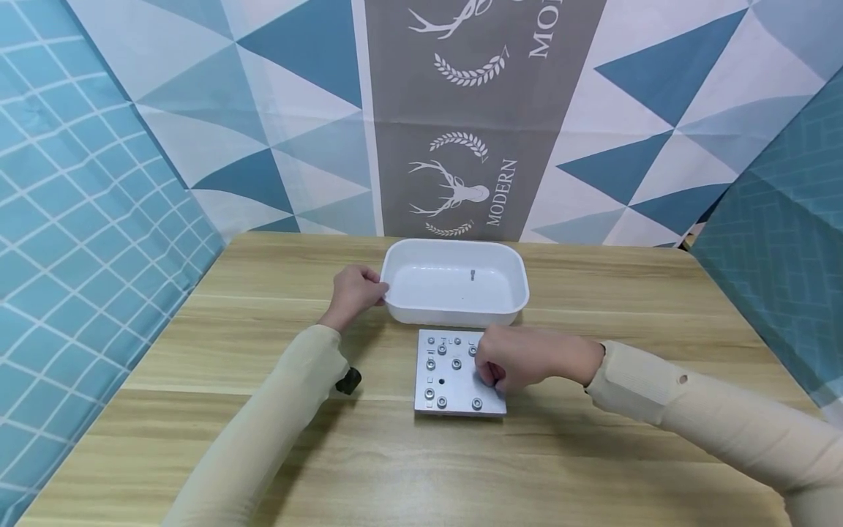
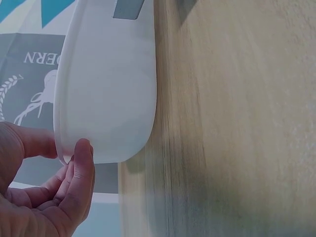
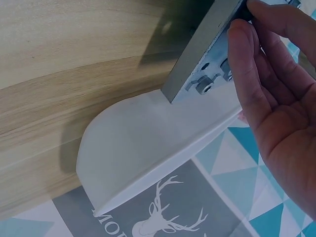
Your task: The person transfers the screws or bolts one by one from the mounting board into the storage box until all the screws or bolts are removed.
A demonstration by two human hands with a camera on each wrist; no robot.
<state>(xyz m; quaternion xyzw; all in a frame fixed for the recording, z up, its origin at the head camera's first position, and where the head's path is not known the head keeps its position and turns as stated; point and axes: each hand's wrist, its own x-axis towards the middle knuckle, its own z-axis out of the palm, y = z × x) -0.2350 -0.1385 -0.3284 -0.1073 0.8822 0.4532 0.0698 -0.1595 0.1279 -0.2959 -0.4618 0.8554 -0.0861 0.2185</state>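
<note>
My left hand (image 1: 356,293) pinches the rim of a white plastic basin (image 1: 454,318) at its left end, thumb and fingers on either side of the edge in the left wrist view. Inside the basin lies one small screw (image 1: 472,275). In front of the basin sits a square metal plate (image 1: 454,407) with several socket-head screws, such as one screw (image 1: 456,364) near its middle, and an open hole (image 1: 441,381). Over the plate's right side, my right hand (image 1: 516,356) pinches a small dark screw (image 3: 245,14), mostly hidden by the fingertips.
The wooden table (image 1: 612,454) carries the basin and plate. A patterned cloth (image 1: 316,95) hangs behind it, with blue tiled sheets at both sides. A black object (image 1: 349,380) shows at the left sleeve's cuff.
</note>
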